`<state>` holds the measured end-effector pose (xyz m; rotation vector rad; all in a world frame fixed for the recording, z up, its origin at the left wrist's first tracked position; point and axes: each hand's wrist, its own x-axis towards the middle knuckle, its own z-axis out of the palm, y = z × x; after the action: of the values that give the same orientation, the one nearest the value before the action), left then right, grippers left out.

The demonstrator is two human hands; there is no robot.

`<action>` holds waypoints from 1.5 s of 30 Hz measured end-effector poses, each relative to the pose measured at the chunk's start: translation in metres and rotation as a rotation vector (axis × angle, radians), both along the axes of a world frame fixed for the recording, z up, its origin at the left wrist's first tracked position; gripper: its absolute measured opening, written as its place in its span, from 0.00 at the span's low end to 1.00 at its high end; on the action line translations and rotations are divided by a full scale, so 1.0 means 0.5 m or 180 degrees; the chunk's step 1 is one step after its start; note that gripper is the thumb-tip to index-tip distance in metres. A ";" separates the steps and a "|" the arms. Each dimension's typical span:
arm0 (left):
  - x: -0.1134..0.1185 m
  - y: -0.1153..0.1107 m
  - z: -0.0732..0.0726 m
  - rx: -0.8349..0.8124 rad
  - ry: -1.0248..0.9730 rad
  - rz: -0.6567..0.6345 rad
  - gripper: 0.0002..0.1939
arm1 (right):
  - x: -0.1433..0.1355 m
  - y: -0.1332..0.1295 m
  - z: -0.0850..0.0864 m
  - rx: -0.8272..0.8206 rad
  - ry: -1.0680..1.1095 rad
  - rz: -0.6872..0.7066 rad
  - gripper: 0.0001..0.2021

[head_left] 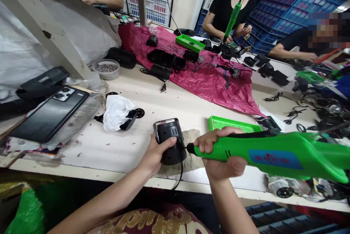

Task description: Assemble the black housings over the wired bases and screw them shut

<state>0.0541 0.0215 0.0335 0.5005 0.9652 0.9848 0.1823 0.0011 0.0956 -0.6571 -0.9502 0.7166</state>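
My left hand is closed round a black plastic housing with slots in its side and a cord hanging from its bottom, its thumb pressed on the front. My right hand grips a green electric screwdriver that lies sideways. The tool's black tip points left and meets the right side of the housing, though the exact contact spot is too small to make out. Under the housing lies a brownish cloth or pad. Just behind the screwdriver is a green tray with small screws in it.
A white plastic bag with black parts and a dark phone lie left. Behind them stands a tub of small metal pieces. Black housings rest on a pink sheet. Co-workers sit across the table; cords and parts crowd the right.
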 end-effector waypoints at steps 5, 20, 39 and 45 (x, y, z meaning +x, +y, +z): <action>0.007 -0.007 0.005 0.0022 0.0160 0.0112 0.34 | 0.003 -0.012 -0.015 0.0229 0.0099 -0.0146 0.17; 0.022 -0.010 0.003 0.0117 0.0412 0.0221 0.34 | 0.007 -0.004 -0.032 0.0267 0.0428 -0.0114 0.18; 0.007 -0.013 -0.008 0.0206 0.0194 0.0295 0.38 | -0.005 -0.004 -0.023 0.0355 0.0209 -0.0107 0.20; 0.003 -0.009 -0.011 0.0090 0.0170 0.0111 0.40 | 0.009 -0.002 -0.016 0.0178 0.0289 -0.0002 0.21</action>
<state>0.0556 0.0169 0.0279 0.5376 1.0118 1.0218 0.1867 0.0002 0.0874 -0.5711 -0.8834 0.7110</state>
